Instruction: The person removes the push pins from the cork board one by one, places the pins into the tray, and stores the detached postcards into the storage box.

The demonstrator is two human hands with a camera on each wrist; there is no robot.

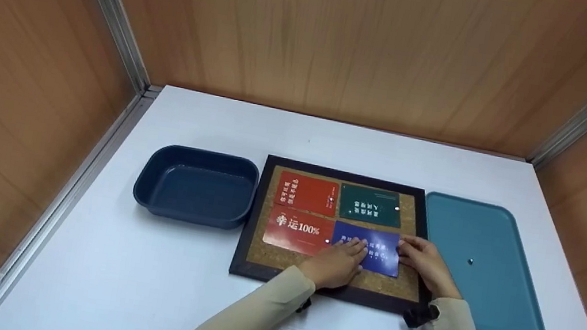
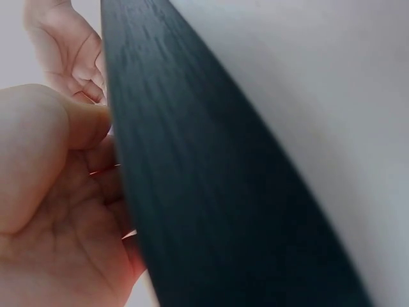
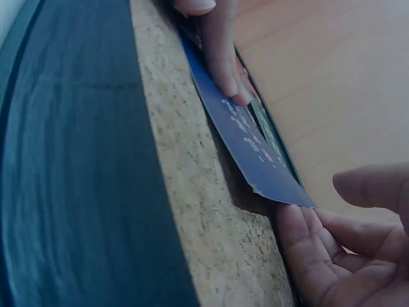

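A blue card (image 1: 381,259) with white writing lies at the lower right of a framed corkboard (image 1: 380,284). My left hand (image 1: 335,263) rests on the card's left part with its fingers stretched out. My right hand (image 1: 427,265) is at the card's right edge; in the right wrist view its fingers (image 3: 297,240) touch the edge from beneath, and the thumb stands apart from it. That edge is raised off the cork. Two red cards (image 1: 306,193) and a green card (image 1: 370,205) lie on the board, with small white pins at the edges.
A dark blue basin (image 1: 191,217) stands left of the board. At the right lies a teal tray (image 1: 500,301) with one small pin (image 1: 470,262) on it. The white table (image 1: 148,283) is bounded by wood-patterned panels (image 1: 323,41) at the back and sides.
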